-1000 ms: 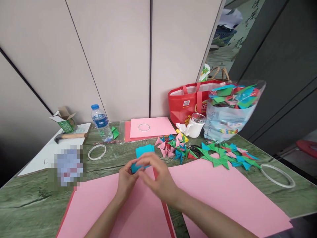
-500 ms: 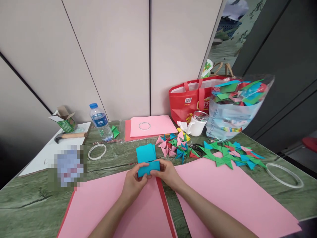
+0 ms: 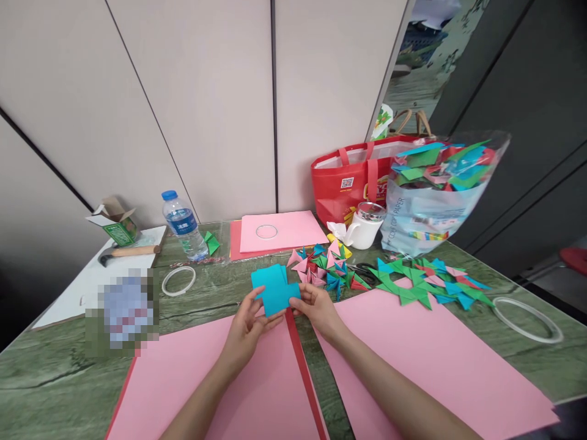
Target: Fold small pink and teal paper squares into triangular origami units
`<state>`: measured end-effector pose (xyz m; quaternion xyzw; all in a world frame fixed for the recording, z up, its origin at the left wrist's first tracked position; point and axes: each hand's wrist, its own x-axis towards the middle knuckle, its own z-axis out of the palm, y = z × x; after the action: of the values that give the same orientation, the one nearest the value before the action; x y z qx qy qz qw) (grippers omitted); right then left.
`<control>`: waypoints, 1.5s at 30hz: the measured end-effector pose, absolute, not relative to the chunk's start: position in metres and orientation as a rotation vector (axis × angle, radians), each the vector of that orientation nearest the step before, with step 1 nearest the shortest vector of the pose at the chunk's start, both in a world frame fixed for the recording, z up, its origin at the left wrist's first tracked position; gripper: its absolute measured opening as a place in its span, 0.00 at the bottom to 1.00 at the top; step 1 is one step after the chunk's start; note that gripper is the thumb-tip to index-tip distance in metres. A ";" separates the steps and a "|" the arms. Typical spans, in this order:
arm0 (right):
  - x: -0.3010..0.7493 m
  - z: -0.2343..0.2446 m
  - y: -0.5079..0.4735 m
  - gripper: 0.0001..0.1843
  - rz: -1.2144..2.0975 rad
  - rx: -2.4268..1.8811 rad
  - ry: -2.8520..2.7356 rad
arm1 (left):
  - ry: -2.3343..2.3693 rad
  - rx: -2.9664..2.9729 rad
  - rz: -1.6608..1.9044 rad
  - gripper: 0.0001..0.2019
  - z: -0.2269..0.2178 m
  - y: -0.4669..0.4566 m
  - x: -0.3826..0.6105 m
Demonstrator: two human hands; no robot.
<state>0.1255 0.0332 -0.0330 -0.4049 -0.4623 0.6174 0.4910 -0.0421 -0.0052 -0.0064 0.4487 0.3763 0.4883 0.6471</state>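
A small piece of blue paper is pinched at its right end between the thumb and fingers of my right hand. My left hand is at its left side with fingers apart, some of them along the paper's left and lower edges; whether they bear on it I cannot tell. Just behind lies a small stack of blue paper squares, partly covered by the held piece. Both forearms reach over large pink sheets, with a red sheet's edge showing beneath the left pile.
Folded paper pieces, scissors and a star-shaped paper ring lie to the right. Behind stand a white mug, a red bag and a filled plastic bag. At left are a water bottle and hammer.
The blue paper has shifted slightly up and right with my right hand. My left hand's fingers have loosened from their pinch and spread apart.
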 end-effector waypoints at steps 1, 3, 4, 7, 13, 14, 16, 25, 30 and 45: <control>0.126 -0.033 0.033 0.19 1.467 -0.992 -1.135 | 0.884 0.980 1.133 0.28 -0.006 -0.004 -0.043; 0.125 -0.033 0.033 0.18 1.420 -0.990 -1.163 | 0.944 0.923 1.148 0.27 -0.006 -0.002 -0.044; 0.124 -0.034 0.033 0.17 1.410 -0.981 -1.174 | 0.974 0.919 1.144 0.26 -0.006 -0.001 -0.044; 0.121 -0.033 0.030 0.16 1.423 -0.950 -1.192 | 1.064 0.995 1.113 0.22 -0.008 0.000 -0.045; 0.116 -0.027 0.025 0.19 1.501 -0.947 -1.125 | 1.177 1.267 1.094 0.17 -0.009 -0.002 -0.045; 0.116 -0.026 0.024 0.20 1.517 -0.946 -1.100 | 1.194 1.320 1.101 0.16 -0.009 -0.002 -0.045; 0.115 -0.025 0.024 0.20 1.539 -0.934 -1.061 | 1.238 1.452 1.108 0.14 -0.010 -0.002 -0.045; 0.117 -0.023 0.022 0.18 1.344 -1.067 -1.226 | 1.256 1.620 1.023 0.14 -0.013 -0.002 -0.048; 0.118 -0.024 0.022 0.16 1.261 -1.108 -1.314 | 1.219 1.368 1.063 0.17 -0.008 -0.002 -0.046; 0.118 -0.020 0.017 0.24 1.324 -0.990 -1.300 | 1.233 1.208 1.097 0.19 -0.003 -0.001 -0.048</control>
<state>0.1182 0.0168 -0.0200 -0.4086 -0.5366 0.5467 0.4962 -0.0482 -0.0014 -0.0035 0.5041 0.5144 0.4577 0.5213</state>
